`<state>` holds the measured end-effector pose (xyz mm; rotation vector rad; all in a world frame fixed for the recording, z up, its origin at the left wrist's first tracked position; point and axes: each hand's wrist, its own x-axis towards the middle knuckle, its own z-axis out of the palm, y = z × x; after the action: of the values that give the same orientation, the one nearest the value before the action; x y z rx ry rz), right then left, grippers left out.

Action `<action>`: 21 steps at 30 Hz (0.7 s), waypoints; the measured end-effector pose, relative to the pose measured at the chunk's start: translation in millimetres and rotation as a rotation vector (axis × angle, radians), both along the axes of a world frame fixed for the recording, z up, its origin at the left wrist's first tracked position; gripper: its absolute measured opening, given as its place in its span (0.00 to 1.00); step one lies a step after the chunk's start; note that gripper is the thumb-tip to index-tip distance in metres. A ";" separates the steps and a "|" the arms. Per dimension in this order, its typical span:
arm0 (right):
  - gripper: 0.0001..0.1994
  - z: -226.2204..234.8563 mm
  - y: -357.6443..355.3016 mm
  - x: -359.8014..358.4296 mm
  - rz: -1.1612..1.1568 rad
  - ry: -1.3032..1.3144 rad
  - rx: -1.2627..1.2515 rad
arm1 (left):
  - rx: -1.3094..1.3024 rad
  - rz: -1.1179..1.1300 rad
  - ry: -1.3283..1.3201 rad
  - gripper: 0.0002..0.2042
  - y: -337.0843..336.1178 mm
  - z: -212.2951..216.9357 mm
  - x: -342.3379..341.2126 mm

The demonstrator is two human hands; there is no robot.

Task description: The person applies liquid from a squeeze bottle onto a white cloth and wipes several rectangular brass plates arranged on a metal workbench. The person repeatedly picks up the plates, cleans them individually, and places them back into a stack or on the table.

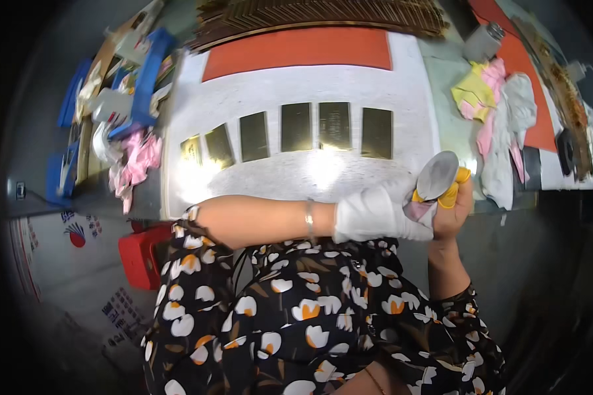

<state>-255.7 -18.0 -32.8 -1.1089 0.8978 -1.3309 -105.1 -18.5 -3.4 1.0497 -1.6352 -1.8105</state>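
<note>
1. hands meet at the table edge, about four o'clock from the plates.
2. right hand (451, 214), bare, is clenched around a yellow-handled tool (439, 179) with a grey round head.
3. left hand (375, 214), in a white glove, presses a pinkish cloth (418, 209) against the tool.
4. six brass plates (296, 131) lie in a row on the white mat (296, 92).
5. rags (501, 112) are heaped at two o'clock.

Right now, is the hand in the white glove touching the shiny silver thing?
Touching. The head view shows the gloved left hand pressed against the silver piece, with the bare right hand holding it.
</note>
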 end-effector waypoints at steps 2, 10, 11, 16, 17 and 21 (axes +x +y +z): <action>0.14 22.6 -14.3 23.9 0.238 -0.170 0.125 | -0.589 -0.054 -0.193 0.13 8.4 -49.9 5.4; 0.11 69.3 -78.6 164.6 0.642 -0.093 0.041 | -0.368 0.233 -0.492 0.17 31.7 27.9 159.1; 0.11 77.0 -88.6 191.1 0.628 -0.120 0.001 | -0.154 0.408 -0.234 0.14 38.5 47.4 187.1; 0.09 98.0 -127.3 335.6 0.873 -0.192 -0.046 | -1.017 1.514 -0.436 0.28 48.0 23.2 355.8; 0.10 101.9 -134.9 359.8 0.928 -0.208 -0.084 | -1.157 1.614 -0.557 0.31 42.7 13.4 392.7; 0.11 97.8 -150.7 442.5 1.072 -0.442 0.055 | -1.008 1.677 -0.579 0.42 10.7 -3.3 450.5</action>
<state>186.8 -168.7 65.0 -0.9569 -0.0466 -0.5839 345.4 -7.7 -6.7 1.5676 -0.8808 0.3855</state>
